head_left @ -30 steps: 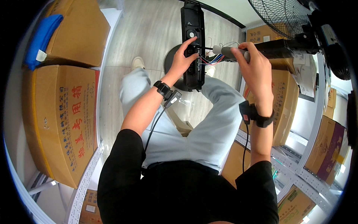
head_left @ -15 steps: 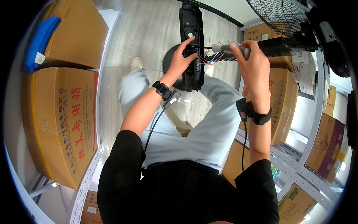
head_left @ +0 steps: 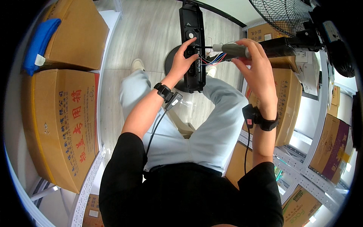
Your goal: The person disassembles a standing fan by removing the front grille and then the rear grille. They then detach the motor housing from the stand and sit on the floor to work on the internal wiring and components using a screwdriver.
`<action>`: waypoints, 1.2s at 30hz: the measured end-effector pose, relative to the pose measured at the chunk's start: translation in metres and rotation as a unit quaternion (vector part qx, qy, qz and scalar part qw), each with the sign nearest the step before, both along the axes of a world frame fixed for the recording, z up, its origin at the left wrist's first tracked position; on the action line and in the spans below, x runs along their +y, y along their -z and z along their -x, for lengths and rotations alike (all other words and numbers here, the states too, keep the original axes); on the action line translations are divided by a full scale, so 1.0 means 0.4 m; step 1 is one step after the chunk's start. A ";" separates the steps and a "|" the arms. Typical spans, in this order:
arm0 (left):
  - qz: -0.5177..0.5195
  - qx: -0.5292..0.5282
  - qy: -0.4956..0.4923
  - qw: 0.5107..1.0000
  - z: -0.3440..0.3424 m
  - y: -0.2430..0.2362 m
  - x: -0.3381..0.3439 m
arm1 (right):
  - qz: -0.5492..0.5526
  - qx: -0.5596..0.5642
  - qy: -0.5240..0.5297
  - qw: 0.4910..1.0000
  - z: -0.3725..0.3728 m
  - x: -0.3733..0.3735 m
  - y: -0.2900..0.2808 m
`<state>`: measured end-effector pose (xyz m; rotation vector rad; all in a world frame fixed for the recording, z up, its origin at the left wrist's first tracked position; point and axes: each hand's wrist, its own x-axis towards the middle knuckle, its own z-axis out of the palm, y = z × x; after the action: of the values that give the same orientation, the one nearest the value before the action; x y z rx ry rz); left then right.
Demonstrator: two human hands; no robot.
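A long black plastic housing (head_left: 192, 22) stands upright before me, its inner side with round and ribbed parts facing right and up. My left hand (head_left: 181, 62) grips it at mid-length, index finger and thumb on its inner side. A grey-handled screwdriver (head_left: 233, 50) lies level, its dark shaft reaching into the housing between those two fingertips. My right hand (head_left: 259, 72) holds the handle's right end, fingers over the top and thumb lower down. Thin red, blue and white wires (head_left: 217, 58) run from the housing to a black fan pole (head_left: 280, 46).
A wire fan cage (head_left: 281, 17) and black motor body (head_left: 334, 41) are at the upper right. A round black base (head_left: 171, 62) lies behind the housing. Cardboard boxes (head_left: 60, 125) fill shelves on both sides; a blue folded cloth (head_left: 39, 45) lies at left.
My right hand has shifted its grip on the screwdriver: the thumb has dropped from the handle's top to below it. The housing and my left hand have moved slightly left.
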<state>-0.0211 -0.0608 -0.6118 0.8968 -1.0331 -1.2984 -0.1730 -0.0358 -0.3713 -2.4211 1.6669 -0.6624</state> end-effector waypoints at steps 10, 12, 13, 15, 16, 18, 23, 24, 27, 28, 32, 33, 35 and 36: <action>0.016 -0.023 -0.002 1.000 -0.005 0.004 0.004 | -0.001 0.053 0.032 0.998 -0.012 0.001 -0.013; 0.010 -0.015 -0.001 1.000 0.000 -0.011 0.004 | 0.015 0.024 -0.003 1.000 0.006 0.002 0.009; 0.007 -0.011 -0.001 1.000 0.002 -0.018 0.005 | 0.023 0.010 -0.020 0.999 0.012 0.000 0.017; 0.002 -0.018 0.002 1.000 -0.001 -0.003 0.004 | 0.005 0.081 0.044 0.996 -0.002 -0.011 0.012; -0.001 -0.021 0.003 1.000 -0.002 0.004 0.004 | -0.004 0.117 0.076 0.990 -0.007 -0.016 0.010; 0.006 -0.021 0.003 1.000 -0.002 -0.002 0.005 | -0.031 0.163 0.118 0.979 -0.001 -0.029 0.018; 0.004 0.000 0.001 1.000 -0.004 -0.002 0.005 | -0.054 0.028 0.024 0.998 0.002 0.003 -0.009; 0.003 -0.005 0.001 1.000 -0.002 -0.004 0.004 | -0.039 0.007 0.006 0.999 0.005 0.006 -0.004; 0.006 -0.018 -0.004 1.000 -0.001 -0.007 0.008 | -0.012 0.025 0.020 0.999 0.001 0.003 0.001; 0.008 -0.023 -0.006 1.000 -0.001 -0.008 0.010 | -0.005 0.044 0.036 0.998 -0.002 -0.001 0.003; 0.007 -0.005 0.003 1.000 0.000 0.000 0.009 | -0.058 0.185 0.164 0.967 -0.005 -0.031 0.014; 0.002 0.001 0.005 1.000 -0.002 -0.001 0.011 | -0.061 0.155 0.146 0.975 -0.002 -0.021 0.008; 0.003 0.000 0.001 1.000 -0.003 -0.004 0.010 | -0.051 0.094 0.082 0.991 -0.004 0.000 -0.002; 0.009 -0.007 -0.003 1.000 -0.002 -0.004 0.008 | -0.037 0.063 0.035 0.997 -0.007 0.010 -0.010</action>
<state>-0.0202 -0.0576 -0.6100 0.8956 -1.0505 -1.2766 -0.1701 -0.0316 -0.3675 -2.4079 1.7959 -0.4570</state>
